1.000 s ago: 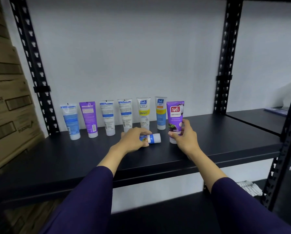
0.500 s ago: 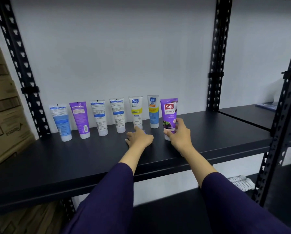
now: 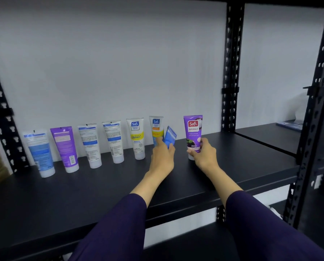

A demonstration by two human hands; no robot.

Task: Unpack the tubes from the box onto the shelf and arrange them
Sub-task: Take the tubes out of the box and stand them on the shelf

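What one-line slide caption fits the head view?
Left hand tilts a blue tube upright while right hand holds the purple Safi tube on the black shelf.

Matt black metal shelf [image 3: 101,187]; glossy plastic tubes [image 3: 138,138].

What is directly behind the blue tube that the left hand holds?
Behind the blue tube stands a Safi tube with a yellow band; left hand covers its lower part.
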